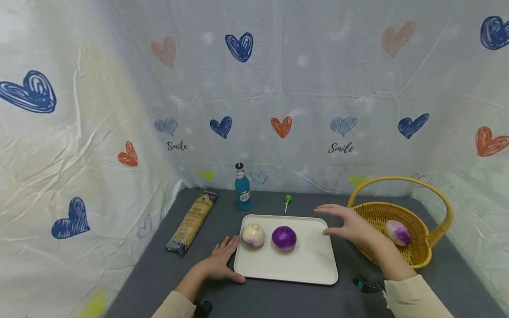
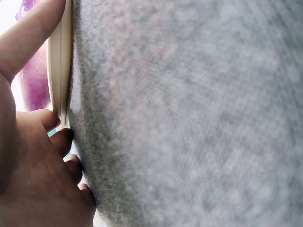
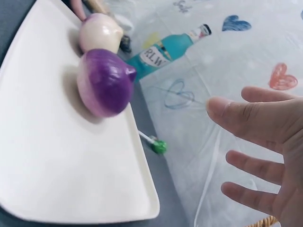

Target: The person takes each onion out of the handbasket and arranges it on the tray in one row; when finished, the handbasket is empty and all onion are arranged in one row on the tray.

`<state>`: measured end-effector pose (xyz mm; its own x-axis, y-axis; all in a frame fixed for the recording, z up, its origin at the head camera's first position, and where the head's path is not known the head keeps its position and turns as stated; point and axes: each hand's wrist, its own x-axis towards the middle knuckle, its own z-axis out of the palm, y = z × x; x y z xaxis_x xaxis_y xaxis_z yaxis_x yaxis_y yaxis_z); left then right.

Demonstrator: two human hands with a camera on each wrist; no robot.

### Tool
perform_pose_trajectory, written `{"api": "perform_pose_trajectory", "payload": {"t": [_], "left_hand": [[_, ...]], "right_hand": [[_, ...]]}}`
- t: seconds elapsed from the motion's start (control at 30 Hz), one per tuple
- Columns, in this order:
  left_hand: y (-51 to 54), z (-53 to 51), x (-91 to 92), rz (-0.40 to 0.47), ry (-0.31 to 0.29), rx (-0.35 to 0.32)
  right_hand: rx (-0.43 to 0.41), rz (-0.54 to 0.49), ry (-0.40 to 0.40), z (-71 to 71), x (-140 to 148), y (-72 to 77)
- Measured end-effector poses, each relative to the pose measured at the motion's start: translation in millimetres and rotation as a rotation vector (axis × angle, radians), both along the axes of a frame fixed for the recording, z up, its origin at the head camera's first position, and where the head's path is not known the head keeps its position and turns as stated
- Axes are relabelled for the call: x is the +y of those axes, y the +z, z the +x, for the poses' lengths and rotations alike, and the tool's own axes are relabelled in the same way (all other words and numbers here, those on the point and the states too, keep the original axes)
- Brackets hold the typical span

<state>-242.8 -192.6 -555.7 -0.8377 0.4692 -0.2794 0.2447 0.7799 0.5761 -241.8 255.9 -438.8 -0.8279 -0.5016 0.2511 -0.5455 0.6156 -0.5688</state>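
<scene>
A cream rectangular tray (image 1: pixel 306 265) lies on the grey table. On it sit a round pale bulb with a purple tinge (image 1: pixel 253 235) at the left and a purple onion (image 1: pixel 284 238) near the middle, apart from each other. My left hand (image 1: pixel 219 261) rests at the tray's left edge, thumb and fingers spread; in the left wrist view the fingertips lie along the tray rim (image 2: pixel 59 71). Over the tray's right edge hovers my right hand (image 1: pixel 351 223), holding nothing. The right wrist view shows its fingers (image 3: pixel 255 118) spread, away from the purple onion (image 3: pixel 106 82).
A yellow wicker basket (image 1: pixel 371 210) with a tall handle stands at right, holding a white-and-purple bulb (image 1: pixel 397 232). Behind the tray are a blue bottle (image 1: pixel 243 190) and a green lollipop (image 1: pixel 288 200). A long yellow packet (image 1: pixel 193 221) lies at left. A heart-printed sheet hangs behind.
</scene>
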Motion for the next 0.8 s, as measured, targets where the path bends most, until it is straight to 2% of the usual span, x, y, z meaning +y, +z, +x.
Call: {"api": "perform_pose_trajectory", "payload": {"t": [0.17,0.37,0.4,0.53,0.63,0.8], "left_hand": [[3.6,3.2,0.0,0.007,0.001,0.007],[21.0,9.9,4.3,0.024,-0.006,-0.026],[23.7,10.4,5.2,0.021,-0.005,-0.031],[16.4,7.0,3.9,0.004,0.003,-0.021],[13.1,5.7,2.7,-0.009,-0.006,-0.009],[25.5,9.7,5.6,-0.007,-0.012,-0.029]], "right_hand": [[0.027,0.026,-0.021,0.6,14,3.2],[0.015,0.057,-0.046,6.3,29,10.4],[-0.003,0.057,-0.055,7.5,32,12.5],[-0.061,0.079,-0.075,7.9,49,17.8],[-0.174,0.051,-0.072,7.3,62,22.4],[-0.221,0.097,-0.022,5.1,85,32.5]]}}
